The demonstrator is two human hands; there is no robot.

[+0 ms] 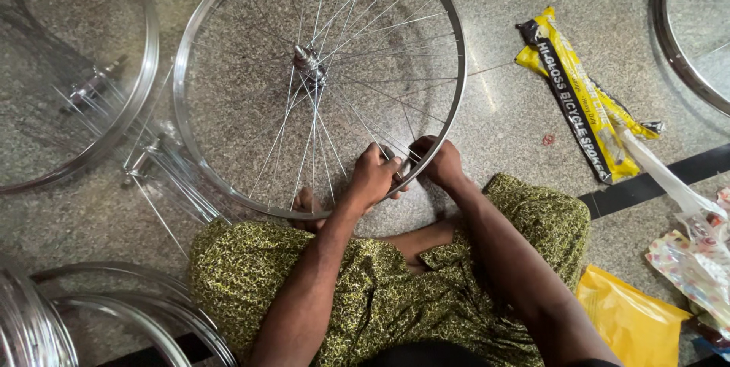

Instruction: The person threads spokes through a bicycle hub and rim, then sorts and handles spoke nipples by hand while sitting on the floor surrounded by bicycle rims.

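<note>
A silver bicycle wheel rim with thin spokes and a hub lies flat on the speckled floor in front of my crossed legs. My left hand is closed on spokes just inside the near edge of the rim. Close beside it, my right hand grips the rim's near right edge, fingers curled around the metal and a spoke. Both hands nearly touch. What sits between the fingertips is hidden.
A loose bundle of spokes lies left of the wheel. Other rims sit at the far left, bottom left and top right. A yellow and black packet, plastic wrappers and a yellow bag lie on the right.
</note>
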